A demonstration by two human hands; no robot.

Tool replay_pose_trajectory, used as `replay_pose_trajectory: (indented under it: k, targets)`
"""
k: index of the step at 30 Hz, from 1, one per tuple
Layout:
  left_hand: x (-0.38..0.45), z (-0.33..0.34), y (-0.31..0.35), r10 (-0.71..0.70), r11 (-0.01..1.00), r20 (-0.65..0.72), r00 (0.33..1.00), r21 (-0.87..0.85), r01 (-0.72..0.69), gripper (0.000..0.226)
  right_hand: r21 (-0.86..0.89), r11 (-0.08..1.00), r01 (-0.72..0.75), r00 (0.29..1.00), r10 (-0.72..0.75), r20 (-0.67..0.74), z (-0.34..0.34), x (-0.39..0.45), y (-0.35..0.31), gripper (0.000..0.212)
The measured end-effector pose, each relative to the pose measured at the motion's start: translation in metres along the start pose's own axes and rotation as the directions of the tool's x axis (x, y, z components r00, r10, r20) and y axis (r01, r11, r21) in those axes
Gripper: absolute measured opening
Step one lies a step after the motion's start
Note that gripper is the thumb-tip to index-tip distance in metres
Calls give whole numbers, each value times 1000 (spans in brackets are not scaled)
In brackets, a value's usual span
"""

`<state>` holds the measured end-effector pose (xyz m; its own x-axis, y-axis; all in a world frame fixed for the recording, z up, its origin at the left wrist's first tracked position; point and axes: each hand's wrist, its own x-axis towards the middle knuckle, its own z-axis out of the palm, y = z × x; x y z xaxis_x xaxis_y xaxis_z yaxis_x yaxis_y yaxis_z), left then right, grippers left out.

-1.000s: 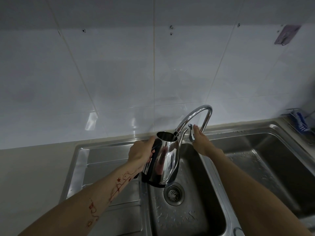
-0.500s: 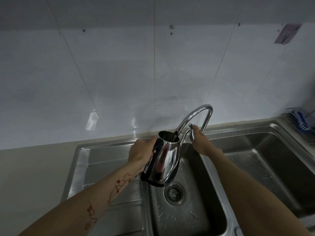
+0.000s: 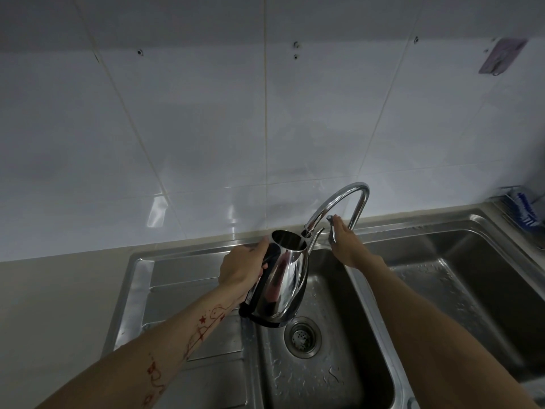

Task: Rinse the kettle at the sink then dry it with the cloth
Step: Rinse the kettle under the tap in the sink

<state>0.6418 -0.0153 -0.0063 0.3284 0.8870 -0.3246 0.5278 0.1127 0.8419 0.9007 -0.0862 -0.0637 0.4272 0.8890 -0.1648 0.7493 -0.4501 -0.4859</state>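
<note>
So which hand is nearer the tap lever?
Right. The right hand rests on the lever; the left hand grips the kettle handle, left of it.

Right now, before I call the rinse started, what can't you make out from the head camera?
- Water flow: no stream shows between the tap spout and the kettle mouth; too dim to tell.
- Tap lever: the right hand covers most of it, so its position is unclear.
- Kettle handle: wrapped by the left hand.
- Cloth: nowhere in view.
- Right basin: cut off by the frame edge.
</note>
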Motion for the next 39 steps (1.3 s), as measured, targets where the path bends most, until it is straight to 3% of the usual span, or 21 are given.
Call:
replay_pose_trajectory:
  k: [32, 39]
  targets:
    - [20, -5, -3, -52, 998, 3, 999, -21, 52, 56, -91, 996, -8, 999, 12, 37, 11, 43, 7, 83]
    - [18, -7, -2, -44, 999, 21, 999, -7, 44, 54, -123, 992, 40, 998, -46, -50, 13, 40, 9, 78]
